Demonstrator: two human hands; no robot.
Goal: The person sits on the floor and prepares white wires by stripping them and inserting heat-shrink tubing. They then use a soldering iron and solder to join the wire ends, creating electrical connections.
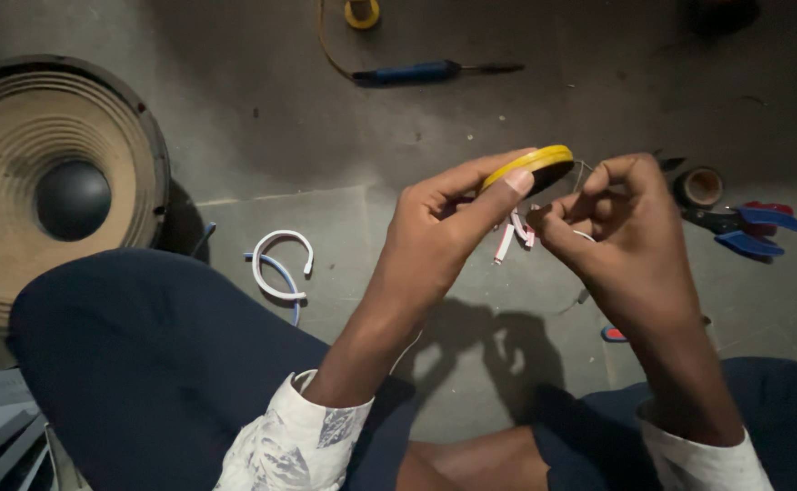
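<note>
My left hand (pixel 444 227) pinches a flat yellow round spool (pixel 530 164) between thumb and fingers, held edge-on above the floor. My right hand (pixel 612 223) is closed next to it, its fingertips gripping the ends of thin white wires (pixel 512 236) that hang down between both hands. A fine strand runs from the spool to my right fingers. Both hands hover over my dark-trousered legs.
A large loudspeaker cone (pixel 48 182) lies on the floor at left. Curled white and blue wire pieces (pixel 280 264) lie near my left knee. A blue-handled screwdriver (pixel 416 73) and a yellow tape roll (pixel 362 14) sit at the top; blue-handled pliers (pixel 744 227) and a brown tape roll (pixel 700 186) are at right.
</note>
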